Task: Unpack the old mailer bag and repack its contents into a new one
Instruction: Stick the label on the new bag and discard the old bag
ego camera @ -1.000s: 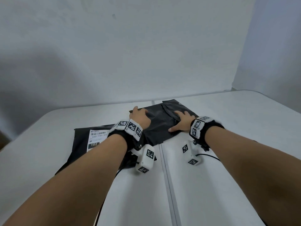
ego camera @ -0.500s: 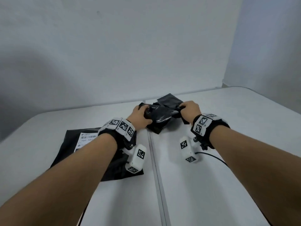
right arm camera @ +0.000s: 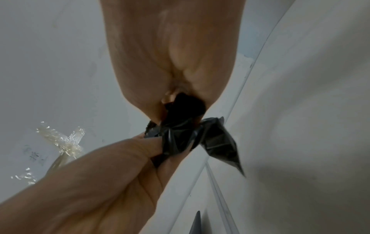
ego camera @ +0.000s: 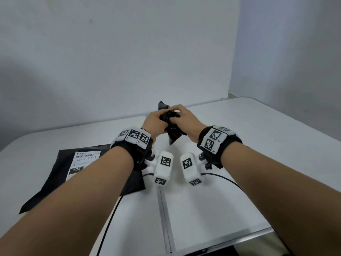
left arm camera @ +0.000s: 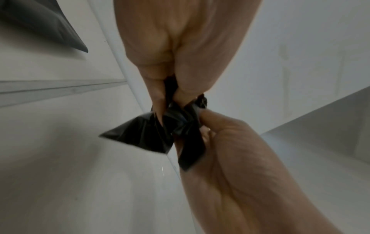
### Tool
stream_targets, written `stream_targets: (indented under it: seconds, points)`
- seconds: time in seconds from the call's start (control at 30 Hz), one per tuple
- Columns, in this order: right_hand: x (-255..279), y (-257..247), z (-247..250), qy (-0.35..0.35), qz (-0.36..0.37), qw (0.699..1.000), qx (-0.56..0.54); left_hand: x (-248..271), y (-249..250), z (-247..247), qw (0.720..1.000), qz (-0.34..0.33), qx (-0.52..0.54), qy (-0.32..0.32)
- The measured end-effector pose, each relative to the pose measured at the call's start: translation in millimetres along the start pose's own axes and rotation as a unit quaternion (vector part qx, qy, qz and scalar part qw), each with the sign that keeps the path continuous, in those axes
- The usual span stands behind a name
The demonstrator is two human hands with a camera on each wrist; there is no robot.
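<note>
A black mailer bag [ego camera: 174,133], crumpled into a small wad, is held above the white table [ego camera: 230,191] near its far edge. My left hand [ego camera: 154,122] and right hand [ego camera: 184,115] both grip it, fingers curled around the plastic, with corners sticking out above and below. The left wrist view shows my left hand [left arm camera: 170,95] pinching the wad [left arm camera: 144,136] against my right hand [left arm camera: 230,150]. In the right wrist view my right hand [right arm camera: 180,107] and left hand [right arm camera: 124,166] squeeze the wad [right arm camera: 216,142]. A second black mailer bag [ego camera: 53,183] with a white shipping label [ego camera: 84,162] lies flat at the left.
A seam [ego camera: 163,209] runs down the middle of the table. The table's front edge [ego camera: 239,239] is close to me, and a grey wall stands just behind it. Cables trail from both wrist cameras. A strip of clear tape [right arm camera: 66,142] shows in the right wrist view.
The bag lay flat under both hands a second ago. My hands gathered it, lifted it off the table and came together, squeezing it into a tight wad.
</note>
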State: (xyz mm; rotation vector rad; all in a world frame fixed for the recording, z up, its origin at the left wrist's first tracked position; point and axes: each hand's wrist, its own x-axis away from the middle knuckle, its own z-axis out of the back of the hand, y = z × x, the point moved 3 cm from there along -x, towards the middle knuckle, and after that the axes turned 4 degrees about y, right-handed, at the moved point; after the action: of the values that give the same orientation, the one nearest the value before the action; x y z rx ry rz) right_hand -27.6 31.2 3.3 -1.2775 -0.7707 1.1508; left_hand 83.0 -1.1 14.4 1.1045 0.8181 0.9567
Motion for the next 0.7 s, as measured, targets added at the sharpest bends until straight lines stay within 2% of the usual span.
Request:
stream_targets:
  seconds: [0.1, 0.2, 0.27, 0.37, 0.47, 0.53, 0.6, 0.7]
  points:
    - [9, 0, 2, -0.026, 0.023, 0.999, -0.007, 0, 4, 2, 0.999, -0.007, 0.020, 0.034]
    - [21, -3, 7, -0.032, 0.021, 0.999, -0.027, 3, 9, 3, 0.995, -0.005, 0.094, 0.036]
    - [26, -2, 13, -0.023, -0.006, 0.999, -0.032, 7, 12, 3, 0.988, 0.010, 0.153, 0.022]
    - [31, 1, 23, -0.036, -0.050, 0.995, -0.073, 14, 19, -2, 0.976, 0.036, 0.212, -0.035]
    - [36, -2, 30, -0.063, -0.078, 0.983, -0.154, 23, 21, -2, 0.983, 0.045, 0.156, -0.084]
    - [39, -4, 34, -0.055, -0.081, 0.983, -0.157, 28, 19, 1, 0.991, 0.045, 0.084, -0.093]
    - [42, -5, 35, -0.063, -0.086, 0.983, -0.148, 30, 16, 4, 0.996, 0.040, 0.004, -0.077]
    - [53, -14, 24, -0.138, -0.096, 0.978, -0.122, 28, 10, 7, 0.998, 0.009, -0.066, -0.012]
